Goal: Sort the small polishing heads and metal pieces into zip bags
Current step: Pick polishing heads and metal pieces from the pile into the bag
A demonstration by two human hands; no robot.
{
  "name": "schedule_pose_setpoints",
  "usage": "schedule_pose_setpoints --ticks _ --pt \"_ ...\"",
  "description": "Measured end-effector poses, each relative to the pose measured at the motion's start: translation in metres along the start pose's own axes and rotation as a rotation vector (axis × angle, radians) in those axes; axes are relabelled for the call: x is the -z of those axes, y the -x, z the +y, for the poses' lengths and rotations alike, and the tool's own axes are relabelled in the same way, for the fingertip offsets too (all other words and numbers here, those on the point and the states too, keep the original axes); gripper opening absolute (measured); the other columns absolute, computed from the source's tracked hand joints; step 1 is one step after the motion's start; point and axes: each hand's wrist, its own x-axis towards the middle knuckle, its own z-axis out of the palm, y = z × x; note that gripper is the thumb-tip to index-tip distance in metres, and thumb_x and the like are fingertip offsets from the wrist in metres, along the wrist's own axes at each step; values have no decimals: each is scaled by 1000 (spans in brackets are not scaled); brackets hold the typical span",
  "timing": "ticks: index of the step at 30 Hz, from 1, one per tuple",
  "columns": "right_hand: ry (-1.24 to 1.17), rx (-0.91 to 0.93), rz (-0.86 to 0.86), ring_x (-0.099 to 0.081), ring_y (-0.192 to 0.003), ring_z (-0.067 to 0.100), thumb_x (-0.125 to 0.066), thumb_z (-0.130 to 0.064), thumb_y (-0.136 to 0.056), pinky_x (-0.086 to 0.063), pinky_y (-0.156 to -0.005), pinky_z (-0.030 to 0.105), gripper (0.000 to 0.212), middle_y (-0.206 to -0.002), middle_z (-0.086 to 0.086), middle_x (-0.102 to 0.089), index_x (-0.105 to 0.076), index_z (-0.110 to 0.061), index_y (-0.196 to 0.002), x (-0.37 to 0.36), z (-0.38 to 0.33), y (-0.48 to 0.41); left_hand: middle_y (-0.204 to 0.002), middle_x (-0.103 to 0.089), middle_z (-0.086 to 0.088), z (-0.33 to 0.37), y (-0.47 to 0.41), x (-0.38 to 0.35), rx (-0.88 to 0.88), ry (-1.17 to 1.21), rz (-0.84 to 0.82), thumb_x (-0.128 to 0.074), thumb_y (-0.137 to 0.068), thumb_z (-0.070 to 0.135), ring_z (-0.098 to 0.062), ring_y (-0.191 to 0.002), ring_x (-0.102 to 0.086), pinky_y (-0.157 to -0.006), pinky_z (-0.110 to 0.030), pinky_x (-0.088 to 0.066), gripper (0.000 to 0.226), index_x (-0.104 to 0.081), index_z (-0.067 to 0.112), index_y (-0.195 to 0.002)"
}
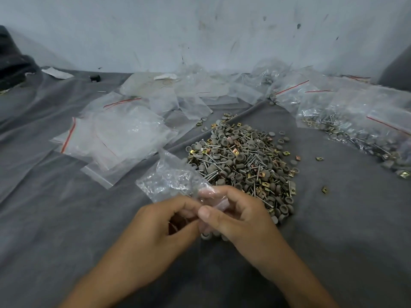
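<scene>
Your left grip (164, 221) and right grip (240, 216) meet at the near end of a clear bag (173, 178), and both are pinching it. The left fingers are curled with the thumb against the plastic. The right thumb lies on top, and the right fingers show through the film behind it. From your grips the crinkled bag rises up and to the left, above the grey cloth (66, 218). Whether it holds anything I cannot tell.

Just beyond your right grip lies the pile (242, 156), with the bag's far edge overlapping its left side. It is a mix of grey round heads (224, 142), screws (210, 174) and small brass-coloured clips (319, 158), with a few strays loose on the cloth to the right.

To the left, well apart from the pile, flat empty bags (124, 134) with red zip lines overlap one another. On the far right, filled bags (347, 127) hold the same mix of parts. Behind everything stands a scuffed pale wall (200, 30).
</scene>
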Motion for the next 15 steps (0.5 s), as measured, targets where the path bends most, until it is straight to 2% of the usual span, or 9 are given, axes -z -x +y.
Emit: schedule_pose_setpoints --ticks 2,4,6,8,10,12,14,15 --pt "-85 -23 -84 -74 -84 10 -75 -4 -88 -57 -73 21 31 -94 2 -78 -69 -18 -115 -1 0 3 -82 -74 8 -5 3 1 12 42 -40 -66 -90 42 -4 -63 -61 -62 -23 -47 19 -72 34 -107" --pt "-84 -41 -89 -73 -92 12 -69 2 -91 -58 -79 25 32 -98 2 -78 -66 -15 -119 -2 8 4 -86 -76 7 -11 2 1 32 9 -43 -66 -90 35 -6 -65 -63 -65 -25 -49 18 -72 36 -107" --pt "-73 -80 -48 -72 -101 14 -65 0 -95 -57 -85 26 33 -103 4 -77 -66 -17 -122 -2 13 6 -90 -76 9 -16 0 -1 65 -45 -46 -67 -86 34 -13 -67 -68 -65 -31 -56 21 -72 39 -105" --pt "-109 -86 -12 -71 -108 18 -65 -4 -94 -56 -89 26 34 -109 10 -75 -66 -19 -125 -5 13 11 -90 -76 11 -11 2 0 84 -73 -35 -66 -80 43 -17 -68 -70 -66 -33 -60 24 -71 41 -103" --pt "-162 -85 24 -72 -107 21 -69 -7 -92 -57 -87 25 34 -110 16 -74 -65 -16 -125 -6 13 21 -82 -73 12 -4 4 -4 71 -116 -38 -66 -76 50 -8 -61 -66 -58 -24 -55 25 -71 42 -99" --pt "-147 -48 68 -74 -100 22 -73 -8 -89 -59 -80 27 30 -105 13 -75 -67 -12 -118 -7 13 33 -75 -71 9 3 10 -12 62 -156 -32 -67 -75 52 -7 -58 -61 -55 -26 -52 24 -70 37 -94" --pt "-76 -30 94 -74 -89 21 -73 -7 -91 -60 -74 28 16 -96 10 -75 -71 -12 -106 -7 10 37 -70 -70 3 6 9 -17 110 -57 -47 -75 -82 35 -12 -56 -60 -57 -34 -53 8 -70 31 -87" --pt "-52 -34 88 -74 -85 20 -72 -6 -92 -59 -72 28 11 -92 8 -75 -73 -14 -100 -8 5 37 -68 -70 -2 10 9 -17 139 24 -44 -77 -87 21 -15 -55 -60 -55 -35 -52 8 -70 25 -85"
